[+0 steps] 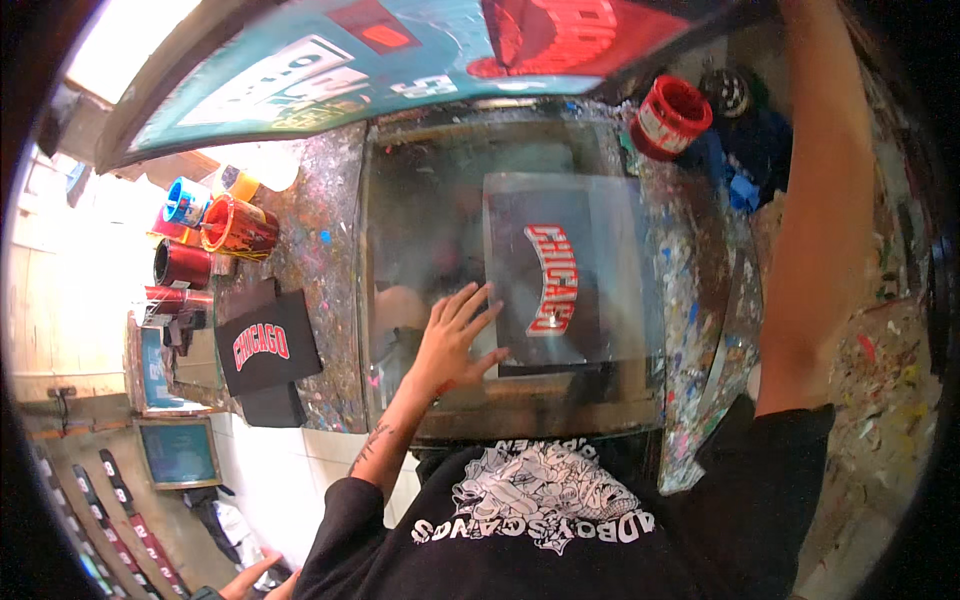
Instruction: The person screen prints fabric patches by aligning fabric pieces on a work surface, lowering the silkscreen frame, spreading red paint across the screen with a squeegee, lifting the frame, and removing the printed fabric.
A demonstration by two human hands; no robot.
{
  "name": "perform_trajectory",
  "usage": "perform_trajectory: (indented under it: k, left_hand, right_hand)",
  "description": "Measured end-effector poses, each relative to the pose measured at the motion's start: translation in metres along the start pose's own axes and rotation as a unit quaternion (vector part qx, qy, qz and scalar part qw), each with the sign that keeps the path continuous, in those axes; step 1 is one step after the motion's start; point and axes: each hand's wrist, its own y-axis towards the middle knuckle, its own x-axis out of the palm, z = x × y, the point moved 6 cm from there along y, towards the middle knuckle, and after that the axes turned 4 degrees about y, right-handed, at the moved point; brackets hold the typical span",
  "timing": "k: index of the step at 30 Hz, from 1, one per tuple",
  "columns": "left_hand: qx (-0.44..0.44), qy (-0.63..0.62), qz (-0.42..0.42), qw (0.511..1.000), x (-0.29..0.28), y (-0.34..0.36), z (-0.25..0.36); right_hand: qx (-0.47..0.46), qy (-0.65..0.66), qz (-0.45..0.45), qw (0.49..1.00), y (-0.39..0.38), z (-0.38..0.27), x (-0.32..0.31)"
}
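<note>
My left hand is open, fingers spread, at the left edge of a black fabric piece with red, white-outlined lettering. A clear sheet appears to lie over or under the piece; I cannot tell which. Both are on a glass-topped board. My right arm reaches up along the right side, and its hand is out of sight past the top edge. Tilted up over the far side of the board is a screen-printing frame with teal mesh and red and white patterns.
A red ink pot stands at the back right. Several ink pots are grouped at the left. Black pieces with red lettering overlap on the stained table's left edge. At the lower left, another person's hand shows near a small framed screen.
</note>
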Motion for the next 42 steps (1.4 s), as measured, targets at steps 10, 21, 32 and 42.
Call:
perform_trajectory:
  k: [10,21,32,42]
  left_hand:
    - [0.007,0.078,-0.111,0.991,0.008,-0.001,-0.009]
    - [-0.002,0.073,-0.106,0.992,0.006,-0.001,-0.006]
    - [-0.003,0.067,-0.102,0.993,0.002,0.002,-0.003]
    - [-0.004,0.029,-0.065,0.997,0.001,0.002,-0.006]
  right_hand:
    - [-0.072,0.006,-0.059,0.996,0.019,0.010,0.001]
    - [-0.101,-0.013,-0.066,0.993,0.015,0.007,0.002]
    - [-0.109,-0.022,-0.070,0.991,0.015,0.010,0.004]
    - [-0.115,-0.040,-0.064,0.990,0.012,0.009,0.002]
